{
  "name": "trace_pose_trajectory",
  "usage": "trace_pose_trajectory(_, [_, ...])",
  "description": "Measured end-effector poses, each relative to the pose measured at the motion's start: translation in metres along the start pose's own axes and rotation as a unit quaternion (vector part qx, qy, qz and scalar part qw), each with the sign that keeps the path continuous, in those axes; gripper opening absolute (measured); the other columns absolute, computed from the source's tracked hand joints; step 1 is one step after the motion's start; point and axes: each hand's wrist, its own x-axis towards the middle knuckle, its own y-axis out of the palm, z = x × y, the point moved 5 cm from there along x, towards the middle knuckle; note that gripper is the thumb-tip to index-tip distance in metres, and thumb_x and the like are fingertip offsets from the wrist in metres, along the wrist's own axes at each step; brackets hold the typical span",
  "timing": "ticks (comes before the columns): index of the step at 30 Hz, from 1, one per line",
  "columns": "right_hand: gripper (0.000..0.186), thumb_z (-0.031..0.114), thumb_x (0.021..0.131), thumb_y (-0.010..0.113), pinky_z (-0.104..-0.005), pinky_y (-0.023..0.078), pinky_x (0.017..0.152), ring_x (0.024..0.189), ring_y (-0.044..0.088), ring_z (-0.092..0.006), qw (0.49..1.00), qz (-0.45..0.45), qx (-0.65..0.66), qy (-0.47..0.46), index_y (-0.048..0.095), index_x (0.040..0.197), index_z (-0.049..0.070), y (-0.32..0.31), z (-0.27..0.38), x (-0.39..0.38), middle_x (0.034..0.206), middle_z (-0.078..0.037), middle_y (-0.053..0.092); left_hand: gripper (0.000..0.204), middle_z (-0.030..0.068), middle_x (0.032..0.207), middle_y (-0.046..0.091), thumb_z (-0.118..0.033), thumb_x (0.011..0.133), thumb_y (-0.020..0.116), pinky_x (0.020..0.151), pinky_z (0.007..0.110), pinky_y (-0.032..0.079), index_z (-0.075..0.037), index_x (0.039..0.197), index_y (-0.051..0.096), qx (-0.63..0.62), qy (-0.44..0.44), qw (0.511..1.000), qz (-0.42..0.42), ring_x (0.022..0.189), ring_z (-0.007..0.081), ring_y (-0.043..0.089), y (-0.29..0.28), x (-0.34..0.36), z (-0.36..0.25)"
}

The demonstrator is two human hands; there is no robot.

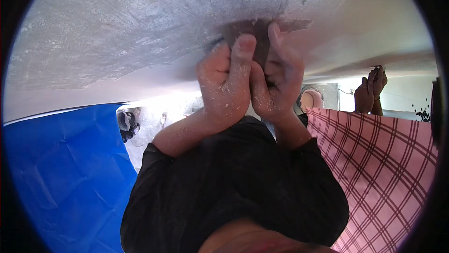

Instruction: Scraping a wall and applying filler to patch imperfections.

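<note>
Where two hands (227, 78) (280, 78) meet, one block (262, 42) shows.

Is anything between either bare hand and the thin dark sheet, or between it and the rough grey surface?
Nothing visible: the bare left hand and bare right hand hold the thin dark sheet, apparently against the rough grey surface, though the hands partly hide it.

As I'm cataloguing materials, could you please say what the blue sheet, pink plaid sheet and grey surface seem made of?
Blue sheet: probably plastic, faintly glossy, with creases. Pink plaid sheet: matte, perhaps fabric or vinyl; its flat checks fit either. Grey surface: likely plaster, dull, with streaky marks.
</note>
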Motion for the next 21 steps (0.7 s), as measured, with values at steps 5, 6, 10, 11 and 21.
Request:
trace_pose_trajectory(5, [0.051, -0.010, 0.091, 0.055, -0.0315, 0.050, 0.090, 0.115, 0.059, -0.0211, 0.999, -0.016, 0.014, 0.034, 0.035, 0.137, -0.007, 0.007, -0.010, -0.023, 0.136, -0.026, 0.052, 0.043, -0.0015, 0.059, 0.056, -0.027, 0.102, 0.054, 0.048, 0.023, 0.034, -0.005, 0.065, 0.054, 0.086, 0.026, 0.996, 0.005, 0.054, 0.0042, 0.046, -0.012, -0.004, 0.007])
trace_pose_trajectory(6, [0.051, -0.010, 0.091, 0.055, -0.0315, 0.050, 0.090, 0.115, 0.059, -0.0211, 0.999, -0.014, 0.014, 0.035, 0.035, 0.137, -0.007, 0.007, -0.012, -0.029, 0.136, -0.026, 0.052, 0.043, -0.0018, 0.058, 0.055, -0.026, 0.102, 0.055, 0.047, 0.024, 0.034, -0.005, 0.065, 0.054, 0.123, 0.024, 0.992, 0.011, 0.054, 0.0040, 0.044, -0.015, -0.007, 0.016])
trace_pose_trajectory(10, [0.054, -0.011, 0.090, 0.054, -0.0307, 0.050, 0.088, 0.115, 0.059, -0.0230, 0.997, 0.007, 0.048, 0.056, 0.030, 0.139, -0.008, 0.009, -0.018, -0.035, 0.141, -0.030, 0.044, 0.033, 0.0018, 0.063, 0.058, -0.019, 0.103, 0.052, 0.050, 0.026, 0.038, 0.001, 0.078, 0.058, 0.135, -0.025, 0.989, 0.054, 0.061, 0.0037, 0.046, -0.024, -0.006, 0.031])
trace_pose_trajectory(11, [0.056, -0.011, 0.090, 0.054, -0.0301, 0.050, 0.088, 0.114, 0.059, -0.0230, 0.997, 0.011, 0.049, 0.051, 0.029, 0.140, -0.008, 0.009, -0.018, -0.034, 0.142, -0.030, 0.043, 0.033, 0.0018, 0.063, 0.058, -0.019, 0.103, 0.052, 0.050, 0.026, 0.038, 0.001, 0.078, 0.058, 0.135, -0.027, 0.989, 0.053, 0.061, 0.0037, 0.046, -0.023, -0.007, 0.029])
trace_pose_trajectory(21, [0.052, -0.009, 0.088, 0.060, -0.0258, 0.051, 0.079, 0.101, 0.064, -0.0169, 0.998, -0.025, 0.015, 0.061, 0.038, 0.135, -0.006, 0.014, -0.024, -0.027, 0.131, -0.027, 0.056, 0.042, -0.0022, 0.058, 0.053, -0.025, 0.103, 0.054, 0.047, 0.024, 0.032, -0.005, 0.066, 0.053, 0.053, 0.003, 0.998, -0.014, 0.056, 0.0027, 0.041, -0.016, 0.001, 0.021])
